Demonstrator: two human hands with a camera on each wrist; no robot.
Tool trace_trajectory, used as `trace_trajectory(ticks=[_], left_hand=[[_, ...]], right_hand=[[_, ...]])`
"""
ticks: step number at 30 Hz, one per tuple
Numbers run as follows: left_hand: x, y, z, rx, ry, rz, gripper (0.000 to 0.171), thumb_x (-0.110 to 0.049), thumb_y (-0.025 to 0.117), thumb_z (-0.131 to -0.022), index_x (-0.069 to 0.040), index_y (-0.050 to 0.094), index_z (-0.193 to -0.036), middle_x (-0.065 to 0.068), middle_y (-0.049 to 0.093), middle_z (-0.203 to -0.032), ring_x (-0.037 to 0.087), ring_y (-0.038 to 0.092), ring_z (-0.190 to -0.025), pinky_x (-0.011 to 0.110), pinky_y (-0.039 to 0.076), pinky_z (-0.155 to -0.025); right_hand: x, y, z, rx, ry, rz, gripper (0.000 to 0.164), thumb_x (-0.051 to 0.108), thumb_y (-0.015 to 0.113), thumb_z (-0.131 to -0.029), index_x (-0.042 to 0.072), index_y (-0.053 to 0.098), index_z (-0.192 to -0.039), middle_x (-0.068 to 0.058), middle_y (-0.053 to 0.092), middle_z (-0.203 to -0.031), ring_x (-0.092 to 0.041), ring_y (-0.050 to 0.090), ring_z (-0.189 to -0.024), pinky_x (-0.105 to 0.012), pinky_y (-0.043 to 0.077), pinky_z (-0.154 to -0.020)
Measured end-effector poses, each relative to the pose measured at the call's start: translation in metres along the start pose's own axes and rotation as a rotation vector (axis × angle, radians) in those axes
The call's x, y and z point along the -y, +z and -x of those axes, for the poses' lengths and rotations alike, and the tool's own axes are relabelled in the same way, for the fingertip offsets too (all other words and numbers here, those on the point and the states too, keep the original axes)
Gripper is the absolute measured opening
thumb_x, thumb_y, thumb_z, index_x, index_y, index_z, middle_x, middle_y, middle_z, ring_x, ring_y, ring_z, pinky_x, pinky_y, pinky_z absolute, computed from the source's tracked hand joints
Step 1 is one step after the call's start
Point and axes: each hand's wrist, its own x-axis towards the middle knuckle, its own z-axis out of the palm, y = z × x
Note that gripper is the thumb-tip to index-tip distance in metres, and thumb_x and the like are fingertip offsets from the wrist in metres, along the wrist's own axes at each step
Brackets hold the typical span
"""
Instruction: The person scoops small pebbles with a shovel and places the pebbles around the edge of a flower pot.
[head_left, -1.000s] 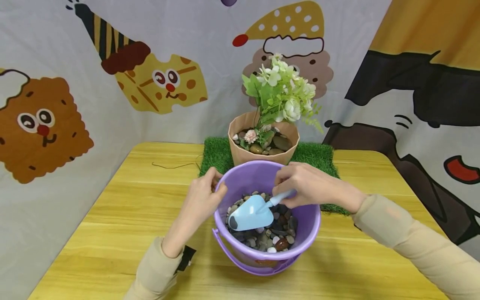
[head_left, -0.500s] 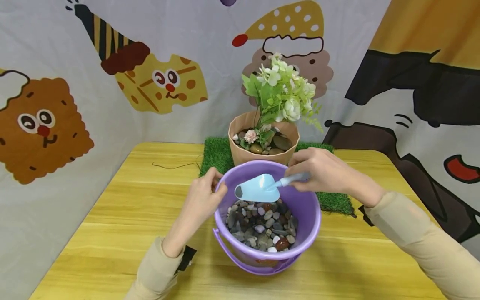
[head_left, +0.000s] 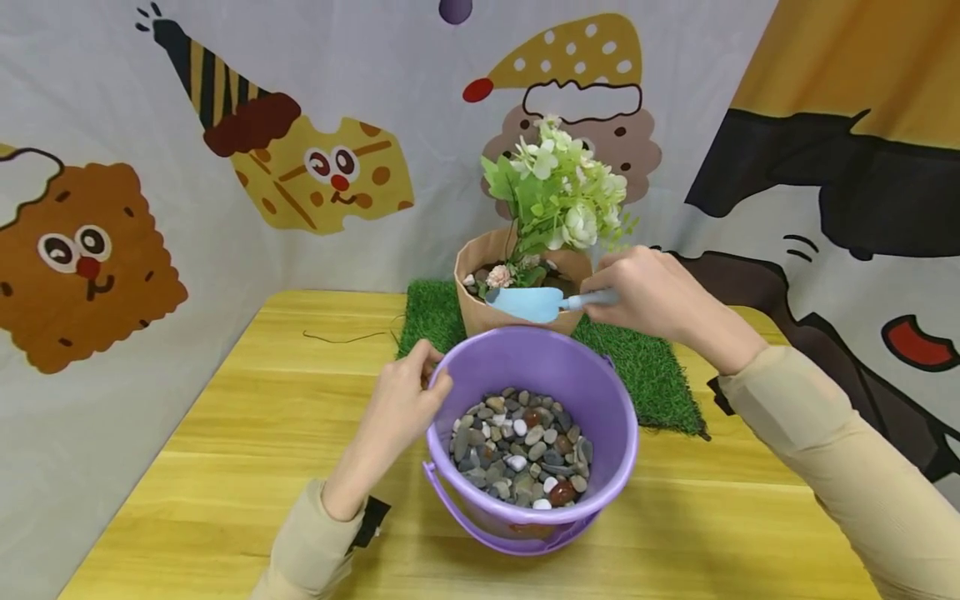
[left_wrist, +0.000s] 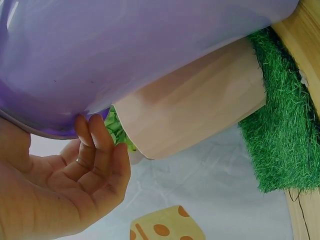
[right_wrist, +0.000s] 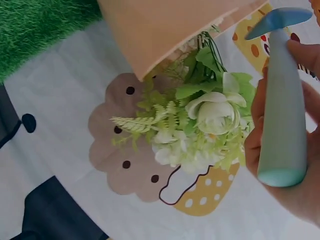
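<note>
My right hand [head_left: 645, 292] grips the handle of a light blue toy shovel [head_left: 532, 305], its blade pointing left in front of the peach flowerpot [head_left: 474, 310], near the pot's rim. A dark grey patch shows at the blade's tip; whether it is a stone I cannot tell. In the right wrist view, fingers and thumb wrap the shovel's pale handle [right_wrist: 283, 125]. My left hand [head_left: 401, 396] holds the left rim of a purple bucket [head_left: 611, 408], thumb on the inner side. Pebbles [head_left: 525, 454] of grey, white and brown cover the bucket's bottom.
Behind the bucket, the pot holds white flowers [head_left: 581, 225], greenery and stones. It stands on a green artificial-grass mat [head_left: 645, 379]. A thin dark wire [head_left: 345, 340] lies on the wooden table [head_left: 247, 433]. A cartoon-printed cloth [head_left: 420, 67] hangs behind.
My right hand has lifted the shovel out of the bucket, up and away from me to the pot's rim. The left hand has stayed on the bucket's rim.
</note>
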Motion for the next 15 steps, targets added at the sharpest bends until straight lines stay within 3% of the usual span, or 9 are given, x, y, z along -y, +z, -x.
trace_trajectory(ticks=[4, 5, 8, 10, 15], left_hand=[[0.001, 0.002, 0.000, -0.012, 0.009, 0.009, 0.014, -0.009, 0.057, -0.083, -0.004, 0.059, -0.097, 0.006, 0.062, -0.073, 0.013, 0.052, -0.058, 0.021, 0.046, -0.046], [0.001, 0.002, 0.000, -0.018, 0.016, 0.006, 0.014, -0.009, 0.057, -0.083, -0.005, 0.059, -0.096, 0.006, 0.062, -0.073, 0.013, 0.052, -0.058, 0.021, 0.046, -0.046], [0.002, 0.003, 0.000, -0.022, 0.020, 0.007, 0.014, -0.009, 0.057, -0.083, -0.004, 0.059, -0.096, 0.006, 0.062, -0.073, 0.013, 0.053, -0.058, 0.021, 0.047, -0.047], [0.001, 0.002, -0.001, -0.014, 0.014, 0.002, 0.014, -0.009, 0.057, -0.083, -0.005, 0.059, -0.096, 0.006, 0.062, -0.074, 0.013, 0.053, -0.059, 0.021, 0.047, -0.048], [0.000, 0.001, -0.001, 0.008, -0.008, 0.002, 0.014, -0.010, 0.057, -0.085, -0.005, 0.059, -0.098, 0.007, 0.063, -0.076, 0.014, 0.055, -0.062, 0.021, 0.048, -0.049]], right_hand=[[0.003, -0.003, -0.019, 0.067, 0.129, 0.001, 0.013, 0.017, 0.069, -0.082, 0.014, 0.076, -0.091, -0.003, 0.067, -0.081, -0.018, 0.059, -0.063, -0.031, 0.044, -0.048], [0.004, -0.002, -0.024, 0.082, 0.157, 0.008, 0.009, 0.018, 0.067, -0.082, 0.013, 0.075, -0.083, -0.002, 0.064, -0.073, -0.016, 0.056, -0.059, -0.030, 0.041, -0.047], [0.005, -0.001, -0.039, 0.123, 0.226, 0.036, 0.022, 0.016, 0.062, -0.082, 0.014, 0.063, -0.060, 0.001, 0.047, -0.055, -0.013, 0.037, -0.049, -0.026, 0.030, -0.043], [0.006, 0.000, -0.048, 0.150, 0.258, 0.068, 0.031, 0.016, 0.062, -0.082, 0.015, 0.051, -0.053, 0.002, 0.037, -0.053, -0.013, 0.034, -0.048, -0.025, 0.028, -0.042], [0.010, 0.002, -0.069, 0.206, 0.294, 0.118, 0.026, 0.020, 0.066, -0.082, 0.013, 0.058, -0.058, -0.001, 0.053, -0.060, -0.015, 0.045, -0.051, -0.027, 0.035, -0.043]])
